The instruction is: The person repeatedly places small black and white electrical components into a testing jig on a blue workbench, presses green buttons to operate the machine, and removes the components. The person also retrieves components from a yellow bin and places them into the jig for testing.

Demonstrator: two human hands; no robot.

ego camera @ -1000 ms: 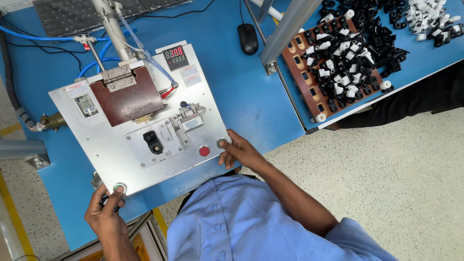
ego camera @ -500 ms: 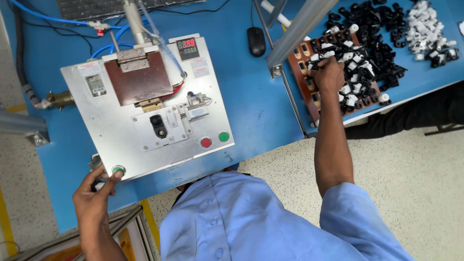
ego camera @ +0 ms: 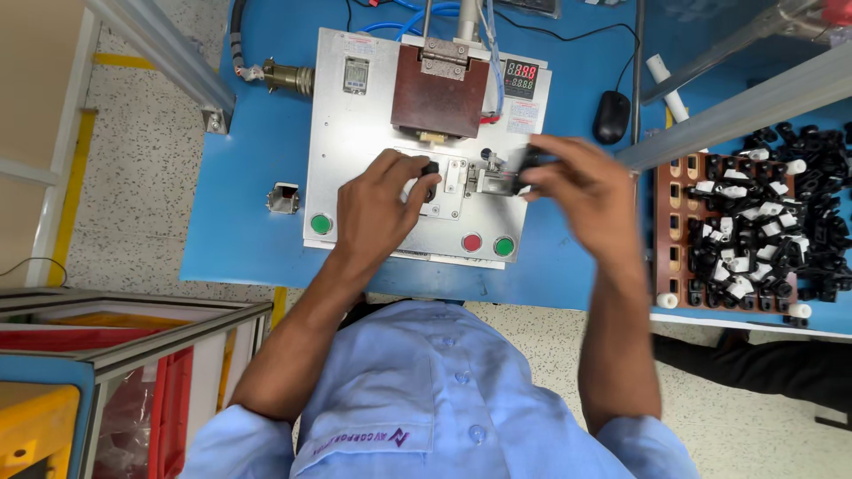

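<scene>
Your left hand (ego camera: 377, 206) lies over the middle of the grey metal fixture plate (ego camera: 355, 142), fingers curled narrow, thumb and forefinger pinched on a small black part (ego camera: 430, 168) at the hand's two o'clock. Most of that part is hidden under your fingertips, so its shape cannot be made out. Your right hand (ego camera: 586, 191) sits at the plate's three o'clock edge, blurred, fingers bent around a second black piece (ego camera: 529, 160) at the hand's ten o'clock; how firmly you grip it is not clear. Between your two hands stands a small metal clamp block (ego camera: 490, 177), partly covered by your right fingers.

At twelve o'clock on the plate a dark brown hinged block (ego camera: 441, 91) rises, with a digital readout (ego camera: 520, 78) at its three o'clock and a smaller meter (ego camera: 356, 75) at its nine o'clock. Along the plate's six o'clock edge you have a green button (ego camera: 321, 223) at the left, then a red button (ego camera: 471, 242) and another green button (ego camera: 504, 247), close together, at the right.

Out at three o'clock from your right hand, a brown slotted tray (ego camera: 674, 231) holds a heap of black and white clips (ego camera: 763, 213), cut off by the frame's edge. A black mouse (ego camera: 611, 117) rests on the blue table (ego camera: 257, 177) at one o'clock from the plate.
</scene>
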